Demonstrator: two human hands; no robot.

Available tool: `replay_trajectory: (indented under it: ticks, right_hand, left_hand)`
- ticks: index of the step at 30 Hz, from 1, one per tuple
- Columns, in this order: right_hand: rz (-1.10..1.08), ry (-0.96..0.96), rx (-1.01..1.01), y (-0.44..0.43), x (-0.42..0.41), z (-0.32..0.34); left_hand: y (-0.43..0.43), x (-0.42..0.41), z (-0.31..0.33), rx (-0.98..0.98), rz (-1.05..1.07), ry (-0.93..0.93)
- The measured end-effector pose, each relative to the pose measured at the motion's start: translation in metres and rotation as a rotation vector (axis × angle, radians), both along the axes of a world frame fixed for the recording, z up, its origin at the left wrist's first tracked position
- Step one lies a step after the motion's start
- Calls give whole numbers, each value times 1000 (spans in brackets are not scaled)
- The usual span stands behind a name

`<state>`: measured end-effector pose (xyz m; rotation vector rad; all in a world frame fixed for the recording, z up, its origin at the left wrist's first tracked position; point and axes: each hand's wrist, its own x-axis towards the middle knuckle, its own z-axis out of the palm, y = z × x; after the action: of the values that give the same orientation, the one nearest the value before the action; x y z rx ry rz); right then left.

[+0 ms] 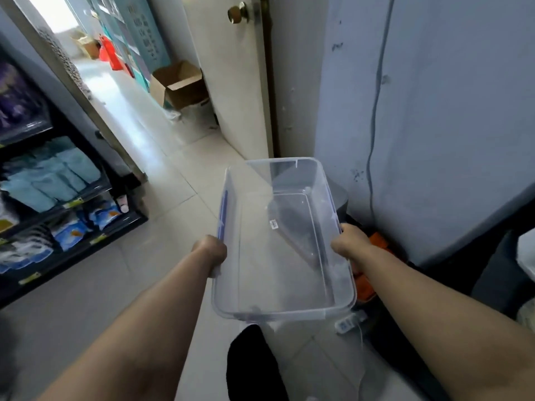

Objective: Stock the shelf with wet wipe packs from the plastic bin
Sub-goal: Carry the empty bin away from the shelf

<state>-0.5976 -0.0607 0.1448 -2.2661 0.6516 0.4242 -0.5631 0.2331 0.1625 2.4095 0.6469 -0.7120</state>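
Clear rectangular plastic bin (pixel 282 241), rounded corners, blue side latches, held above pale tiled floor (pixel 162 180); left hand (pixel 210 251) clamped on left rim, right hand (pixel 348 241) clamped on right rim; small white sticker inside, unreadable; soft packs on dark shelf (pixel 58 204) at left

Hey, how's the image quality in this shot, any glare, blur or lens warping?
Head view: strong wide-angle warping bends the door and wall; daylight blows out the far doorway; the shelf at left is dim and smeared; the clear plastic bin shows soft reflections, held by left hand and right hand.
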Motion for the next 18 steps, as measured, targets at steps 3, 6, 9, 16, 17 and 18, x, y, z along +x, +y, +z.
replay_trajectory:
  ticks: [3, 6, 9, 16, 17, 18]
  right_hand:
    - [-57, 42, 3, -3, 55, -11]
    - [-142, 48, -16, -6, 114, -23]
    - [-248, 77, -7, -6, 168, -34]
    - [-364, 147, -13, -28, 253, -65]
    - [-362, 161, -24, -32, 261, -68]
    - [-358, 175, -41, -37, 270, -70]
  left_hand:
    - [-4, 71, -15, 1, -63, 2]
    - [-9, 142, -32, 0, -173, -1]
    - [-16, 200, -41, -4, -226, 44]
    - [-51, 283, -65, 112, -393, 193]
    - [-58, 289, -68, 115, -400, 191]
    - [-65, 296, -73, 111, -445, 175]
